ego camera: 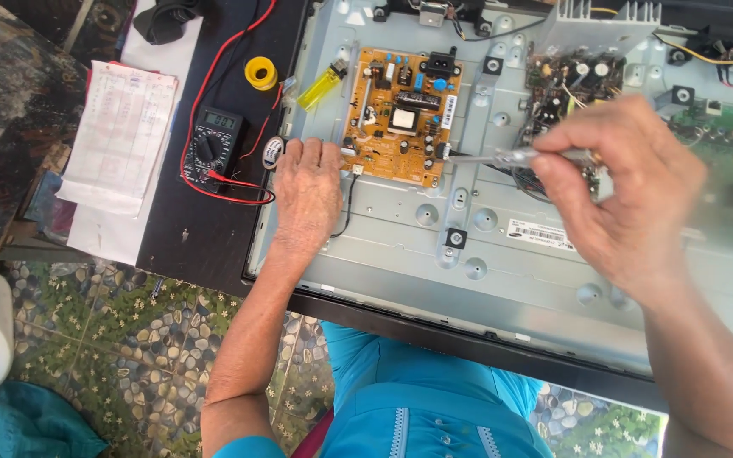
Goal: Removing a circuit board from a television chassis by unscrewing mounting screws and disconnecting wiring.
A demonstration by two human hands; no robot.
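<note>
An opened flat television lies face down, its grey metal back panel (502,254) bare. A tan circuit board (400,114) is mounted on it. My left hand (307,191) rests flat on the panel at the board's lower left corner, fingers spread, holding nothing. My right hand (625,191) is raised and pinches a slim screwdriver (489,157); its tip points left at the board's right edge. A second, darker circuit board (566,85) sits behind my right hand, partly hidden by it.
A black multimeter (212,146) with red leads lies left of the panel. Near it are a yellow solder spool (260,73), a yellow lighter (320,87) and a paper sheet (120,136). A green board (727,136) is at the right. A pebble-patterned floor shows below.
</note>
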